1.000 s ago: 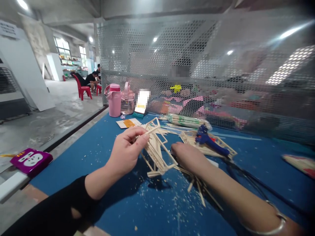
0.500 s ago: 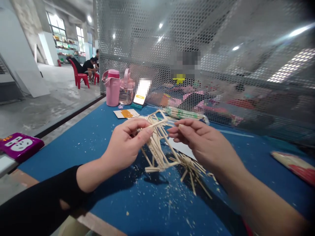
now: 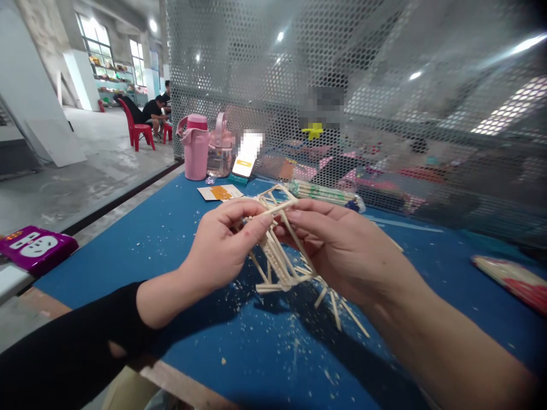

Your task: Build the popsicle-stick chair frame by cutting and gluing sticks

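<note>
Between my two hands is a small frame built of thin wooden sticks [image 3: 277, 259], held tilted just above the blue table. My left hand [image 3: 233, 230] pinches its upper left part between thumb and fingers. My right hand [image 3: 337, 236] is closed on the frame's upper right corner, thumb and forefinger at the end of the top stick; its other fingertips are partly hidden behind the sticks. Loose cut sticks [image 3: 335, 310] lie on the table below my right hand, partly covered by it.
Blue table [image 3: 171, 228] strewn with pale wood crumbs. Toward the back stand a pink thermos [image 3: 196, 151], a clear pink bottle [image 3: 220, 154], a lit phone [image 3: 248, 156] and a bagged bundle of sticks [image 3: 322, 192]. A purple power strip [image 3: 38, 247] sits left, a red-and-beige packet [image 3: 513, 279] right. Perforated metal screen [image 3: 384, 154] behind.
My right hand has moved left and closed onto the frame's upper right corner, where it was apart from it before. My left hand keeps its pinch on the frame.
</note>
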`<state>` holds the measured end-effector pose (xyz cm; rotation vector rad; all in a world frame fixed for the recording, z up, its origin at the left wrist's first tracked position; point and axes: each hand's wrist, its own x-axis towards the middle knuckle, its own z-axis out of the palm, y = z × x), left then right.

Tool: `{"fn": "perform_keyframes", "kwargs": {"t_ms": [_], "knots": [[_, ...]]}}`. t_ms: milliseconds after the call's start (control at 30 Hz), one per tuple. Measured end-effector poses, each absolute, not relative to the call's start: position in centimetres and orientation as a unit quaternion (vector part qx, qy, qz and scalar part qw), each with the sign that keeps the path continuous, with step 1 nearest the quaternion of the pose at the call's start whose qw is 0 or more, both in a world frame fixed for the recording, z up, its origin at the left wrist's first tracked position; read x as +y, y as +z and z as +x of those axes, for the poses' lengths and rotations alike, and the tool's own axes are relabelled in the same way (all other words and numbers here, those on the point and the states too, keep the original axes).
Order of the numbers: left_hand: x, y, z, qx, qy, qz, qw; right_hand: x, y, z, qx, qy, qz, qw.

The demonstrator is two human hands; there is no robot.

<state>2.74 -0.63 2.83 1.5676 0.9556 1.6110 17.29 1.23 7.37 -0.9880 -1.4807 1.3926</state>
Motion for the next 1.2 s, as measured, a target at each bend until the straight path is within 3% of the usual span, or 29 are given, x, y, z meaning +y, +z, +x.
{"fn": "perform_keyframes", "kwargs": {"t_ms": [233,1200], "knots": [[-0.6,2.8,2.9,0.359,0.63,0.606,0.327,1.0,6.4,17.5,-0.565,0.539,-0.397,0.482],[-0.6,2.6,3.0,0.364,0.633,0.598,0.33,0.0,6.5,16.8,-0.649,0.367,-0.402,0.531]]}}
